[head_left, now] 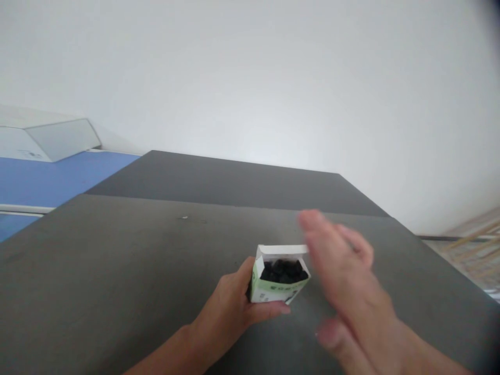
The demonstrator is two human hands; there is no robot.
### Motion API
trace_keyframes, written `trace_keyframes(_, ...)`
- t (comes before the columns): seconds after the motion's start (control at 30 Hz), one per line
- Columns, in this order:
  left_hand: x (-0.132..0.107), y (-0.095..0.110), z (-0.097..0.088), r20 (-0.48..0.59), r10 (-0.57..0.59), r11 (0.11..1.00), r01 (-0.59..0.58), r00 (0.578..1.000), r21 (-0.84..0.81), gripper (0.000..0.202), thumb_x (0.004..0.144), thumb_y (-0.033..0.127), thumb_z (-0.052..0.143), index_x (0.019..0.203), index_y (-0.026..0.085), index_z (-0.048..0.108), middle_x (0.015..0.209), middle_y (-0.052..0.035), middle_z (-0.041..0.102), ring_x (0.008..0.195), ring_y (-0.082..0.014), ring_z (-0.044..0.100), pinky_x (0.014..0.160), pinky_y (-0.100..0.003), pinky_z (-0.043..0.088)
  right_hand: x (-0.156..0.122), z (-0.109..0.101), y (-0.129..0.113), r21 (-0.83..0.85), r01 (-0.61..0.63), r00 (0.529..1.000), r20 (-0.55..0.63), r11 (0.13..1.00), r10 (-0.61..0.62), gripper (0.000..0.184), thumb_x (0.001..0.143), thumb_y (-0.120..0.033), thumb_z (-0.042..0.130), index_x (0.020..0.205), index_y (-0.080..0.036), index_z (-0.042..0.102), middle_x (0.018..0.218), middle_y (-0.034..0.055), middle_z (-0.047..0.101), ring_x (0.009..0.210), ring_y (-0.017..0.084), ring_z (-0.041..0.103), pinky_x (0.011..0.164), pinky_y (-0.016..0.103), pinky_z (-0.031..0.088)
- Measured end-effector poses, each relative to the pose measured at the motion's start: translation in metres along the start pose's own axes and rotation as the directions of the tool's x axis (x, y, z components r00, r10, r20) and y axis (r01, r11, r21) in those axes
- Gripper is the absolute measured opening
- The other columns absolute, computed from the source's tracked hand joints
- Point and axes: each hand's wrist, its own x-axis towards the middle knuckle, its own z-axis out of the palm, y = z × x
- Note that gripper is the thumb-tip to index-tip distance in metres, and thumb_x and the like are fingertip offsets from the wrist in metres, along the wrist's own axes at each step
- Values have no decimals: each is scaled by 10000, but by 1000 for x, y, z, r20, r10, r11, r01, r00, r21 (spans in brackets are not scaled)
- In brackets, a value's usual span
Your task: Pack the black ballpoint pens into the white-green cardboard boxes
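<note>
My left hand (228, 312) grips a small white-and-green cardboard box (269, 290) from below, with the thumb across its front. The box's top flap stands open and tilts toward me. Dark lumps (282, 271) fill its opening, though what they are is hard to tell. My right hand (344, 276) is blurred by motion, with its fingers apart, just right of the box and holding nothing. Both hands are over a dark grey tabletop (117, 250).
A second dark grey surface (234, 187) lies beyond the tabletop. Further left are a blue surface (50, 179) and a white angular object (47, 136). Pale wooden slats (472, 245) show at the right, below a white wall (250, 78).
</note>
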Motion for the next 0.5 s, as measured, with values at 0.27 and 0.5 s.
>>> trace_keyframes(0.27, -1, -2, 0, -16, 35, 999, -35, 999, -4, 599, 764, 427, 891, 1283, 251, 649, 1031, 3, 836, 920, -259, 782, 770, -270, 565, 0, -10, 5, -31, 83, 992, 94, 996, -80, 532, 1142, -368, 336, 1576, -85, 452, 1698, 129, 405, 1616, 224, 296, 1315, 412, 167)
trace_keyframes(0.5, 0, -6, 1, -18, 37, 999, -38, 999, -29, 609, 744, 566, 882, 1192, 217, 663, 978, -12, 834, 816, -243, 761, 705, -269, 540, -6, 2, 0, 2, 64, 998, 6, 998, -64, 338, 1067, -196, 558, 1378, -130, 672, 1439, 52, 710, 1519, 198, 481, 1283, 358, 229)
